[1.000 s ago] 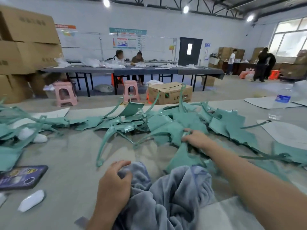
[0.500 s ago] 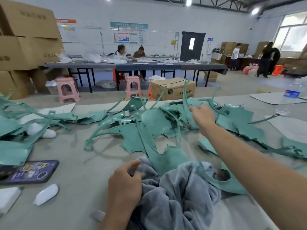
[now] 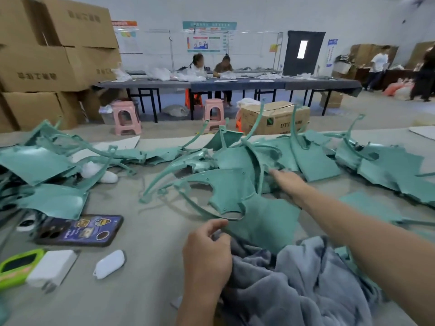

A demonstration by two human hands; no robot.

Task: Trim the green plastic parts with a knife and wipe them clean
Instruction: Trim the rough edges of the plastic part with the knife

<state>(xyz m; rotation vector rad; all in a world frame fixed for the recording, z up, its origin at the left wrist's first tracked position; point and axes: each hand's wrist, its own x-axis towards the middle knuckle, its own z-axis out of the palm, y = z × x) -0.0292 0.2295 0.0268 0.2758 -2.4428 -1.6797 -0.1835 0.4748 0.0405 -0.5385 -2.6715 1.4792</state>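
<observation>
The green plastic part (image 3: pixel 237 184) I am after now lies flat on the table (image 3: pixel 150 267), drawn out of the heap toward me; half a second ago it was still tangled up among the others, and a second ago my right hand was only digging in the pile. Its broad panel sits just beyond my left hand (image 3: pixel 207 252), and one thin curved rib of it runs right up to my fingertips there.

My right hand (image 3: pixel 286 180) is stretched out past the part, fingers extended and mostly flat, resting at the near edge of the pile of green parts (image 3: pixel 313 158). I cannot tell whether it is pinching the far edge of the part or only pressing on it.

My left hand is half closed, thumb up, bunching the grey cloth (image 3: pixel 306 285) beneath it; the fingertips look to be touching the rib, though whether they grip it I cannot say.

So one piece is separated and within reach of the cloth, which I judge means wiping or trimming comes next. I see no knife in either hand.

To the left of my left hand lie a phone (image 3: pixel 80 230) and a small white piece (image 3: pixel 109 264).
</observation>
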